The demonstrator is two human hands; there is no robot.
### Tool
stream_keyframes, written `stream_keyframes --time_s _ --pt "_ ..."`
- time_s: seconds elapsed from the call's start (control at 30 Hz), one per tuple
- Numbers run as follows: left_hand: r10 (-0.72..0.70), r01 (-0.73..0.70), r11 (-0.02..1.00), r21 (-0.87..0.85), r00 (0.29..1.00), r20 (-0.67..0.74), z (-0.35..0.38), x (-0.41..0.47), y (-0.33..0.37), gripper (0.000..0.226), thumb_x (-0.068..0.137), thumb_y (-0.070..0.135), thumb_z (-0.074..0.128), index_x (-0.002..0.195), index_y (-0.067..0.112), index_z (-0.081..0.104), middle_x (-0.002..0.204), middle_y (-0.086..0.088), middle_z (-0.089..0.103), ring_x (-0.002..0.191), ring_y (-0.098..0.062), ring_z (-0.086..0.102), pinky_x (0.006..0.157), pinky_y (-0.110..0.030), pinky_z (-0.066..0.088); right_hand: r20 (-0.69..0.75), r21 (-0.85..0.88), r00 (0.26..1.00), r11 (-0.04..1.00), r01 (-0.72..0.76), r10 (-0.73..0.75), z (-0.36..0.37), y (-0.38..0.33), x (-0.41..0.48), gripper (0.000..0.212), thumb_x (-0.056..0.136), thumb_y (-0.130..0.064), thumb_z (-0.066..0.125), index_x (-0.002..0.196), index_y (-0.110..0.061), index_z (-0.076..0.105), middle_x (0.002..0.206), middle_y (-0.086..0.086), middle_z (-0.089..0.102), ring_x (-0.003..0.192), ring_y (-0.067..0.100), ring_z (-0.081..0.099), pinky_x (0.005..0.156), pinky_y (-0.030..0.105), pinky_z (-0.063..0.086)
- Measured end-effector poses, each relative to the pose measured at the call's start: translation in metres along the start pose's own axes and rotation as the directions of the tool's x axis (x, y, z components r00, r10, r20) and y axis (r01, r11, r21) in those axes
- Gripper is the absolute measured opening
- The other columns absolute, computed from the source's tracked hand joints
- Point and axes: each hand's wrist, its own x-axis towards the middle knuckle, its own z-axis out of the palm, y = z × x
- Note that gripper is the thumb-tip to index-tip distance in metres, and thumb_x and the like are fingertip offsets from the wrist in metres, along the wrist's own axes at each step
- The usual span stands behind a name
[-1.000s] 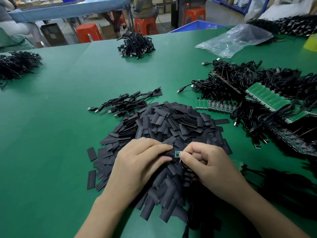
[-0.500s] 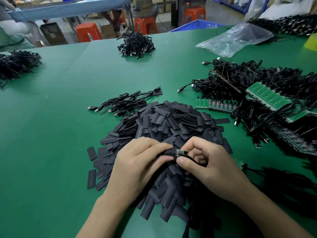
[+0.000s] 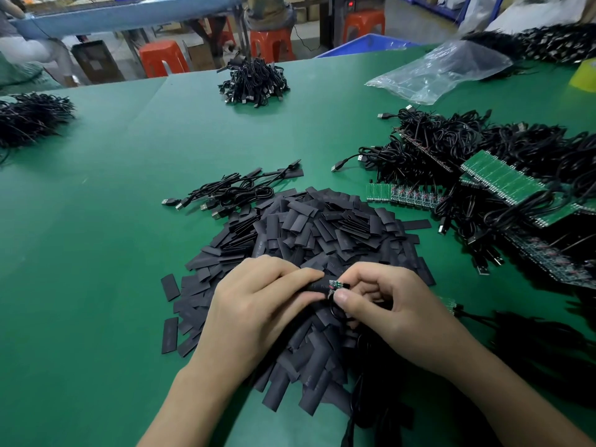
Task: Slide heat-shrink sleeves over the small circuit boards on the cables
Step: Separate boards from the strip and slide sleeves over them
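My left hand (image 3: 258,304) pinches a black heat-shrink sleeve (image 3: 317,287) between thumb and fingers. My right hand (image 3: 387,304) pinches a small green circuit board (image 3: 335,284) on a black cable, with its end at the sleeve's mouth. The cable loops down below my right thumb. Both hands hover over a big heap of loose black sleeves (image 3: 316,227) on the green table (image 3: 96,253).
A few sleeved cables (image 3: 232,191) lie behind the heap on the left. Tangled cables and green board strips (image 3: 503,179) fill the right side. More cable bundles (image 3: 254,82) sit at the back and far left (image 3: 29,117). A clear plastic bag (image 3: 442,71) lies back right.
The board has come slightly out from between my fingertips and sits more exposed at the sleeve's mouth. My right hand shifted a little right; the cable loop appeared below it.
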Motion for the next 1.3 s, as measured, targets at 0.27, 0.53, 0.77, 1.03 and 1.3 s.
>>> stream_keyframes --time_s 0.27,0.53,0.77,1.03,1.3 --pt "0.013 -0.013 1.000 0.002 1.000 0.018 -0.0001 0.0003 0.0014 0.021 0.095 0.029 0.075 0.108 0.013 0.079 0.089 0.002 0.068 0.081 -0.015 0.061 0.072 -0.031 0.049 0.031 -0.011 0.999 0.999 -0.035 0.035 -0.0005 -0.0014 0.0006 0.027 0.102 -0.017 0.060 0.077 -0.022 0.065 0.065 -0.013 0.059 0.063 -0.001 0.056 0.064 0.013 0.043" --pt "0.027 -0.026 0.999 -0.032 0.999 0.023 -0.0008 -0.0007 0.0026 0.020 0.095 0.029 0.075 0.107 0.013 0.079 0.093 0.003 0.068 0.084 -0.013 0.062 0.075 -0.027 0.049 0.081 0.030 0.996 0.999 -0.043 0.041 -0.0021 -0.0034 0.0013 0.027 0.103 -0.014 0.059 0.078 -0.020 0.068 0.065 -0.015 0.059 0.062 -0.004 0.054 0.064 0.010 0.042" --pt "0.031 -0.030 0.997 -0.066 0.999 0.010 -0.0008 -0.0012 0.0051 0.020 0.092 0.023 0.078 0.107 0.011 0.078 0.095 0.003 0.067 0.085 -0.012 0.061 0.077 -0.021 0.047 0.140 0.140 0.988 0.986 -0.090 0.070 -0.0049 -0.0054 0.0015 0.028 0.104 -0.015 0.058 0.079 -0.020 0.068 0.064 -0.012 0.058 0.062 0.001 0.054 0.063 0.014 0.044" --pt "0.085 -0.079 0.995 -0.069 0.992 0.096 -0.0022 0.0015 0.0049 0.019 0.095 0.023 0.075 0.111 0.012 0.077 0.095 0.002 0.068 0.084 -0.017 0.063 0.074 -0.030 0.050 0.119 0.011 0.992 0.999 -0.054 0.052 -0.0034 -0.0012 0.0019 0.030 0.102 -0.017 0.061 0.074 -0.026 0.066 0.063 -0.015 0.057 0.060 -0.003 0.050 0.062 0.013 0.040" --pt "-0.057 0.067 0.983 -0.169 0.996 0.061 0.0005 0.0020 0.0033 0.028 0.092 0.021 0.075 0.120 0.015 0.075 0.101 0.005 0.067 0.094 -0.008 0.063 0.083 -0.022 0.049 0.079 0.083 0.994 0.993 -0.088 0.081 -0.0027 0.0024 0.0015 0.012 0.101 -0.020 0.063 0.090 -0.023 0.066 0.068 -0.010 0.067 0.064 0.006 0.065 0.066 0.016 0.049"
